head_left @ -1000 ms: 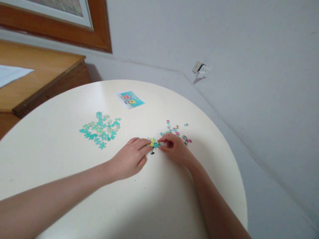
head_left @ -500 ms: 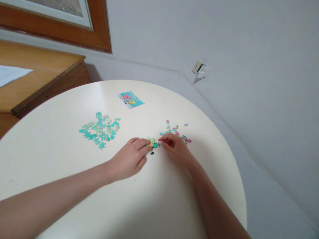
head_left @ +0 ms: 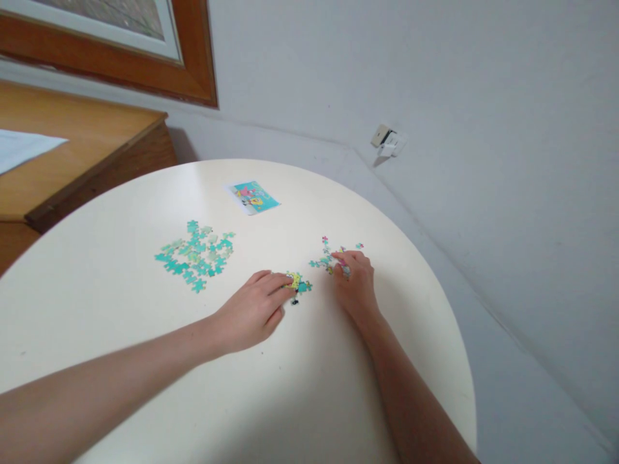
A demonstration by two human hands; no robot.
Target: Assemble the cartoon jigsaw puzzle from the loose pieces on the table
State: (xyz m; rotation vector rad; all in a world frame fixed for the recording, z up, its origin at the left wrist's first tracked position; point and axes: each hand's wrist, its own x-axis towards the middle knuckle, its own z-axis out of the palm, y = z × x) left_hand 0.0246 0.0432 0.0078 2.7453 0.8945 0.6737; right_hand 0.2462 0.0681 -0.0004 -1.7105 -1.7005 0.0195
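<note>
On a round white table point(head_left: 300, 399), my left hand point(head_left: 256, 309) rests its fingertips on a small cluster of joined puzzle pieces point(head_left: 303, 287), yellow and teal with a dark bit at the lower edge, and holds it down. Part of that cluster is hidden under the fingers. To the right, my right hand point(head_left: 355, 280) is over a scatter of loose puzzle pieces point(head_left: 319, 262) in pink, teal and yellow. Its thumb and index finger are apart, with no piece visibly held. The hand covers some of these pieces.
A larger pile of teal and pale green puzzle pieces point(head_left: 196, 258) lies to the left. Beyond it is a colourful picture card point(head_left: 254, 197). A wooden cabinet point(head_left: 97, 142) stands at the far left, and a wall socket with a plug point(head_left: 389, 142) is behind the table.
My right hand has moved right and slightly away from the joined cluster, to the loose pieces. My left hand stays on the cluster. The view has shifted slightly.
</note>
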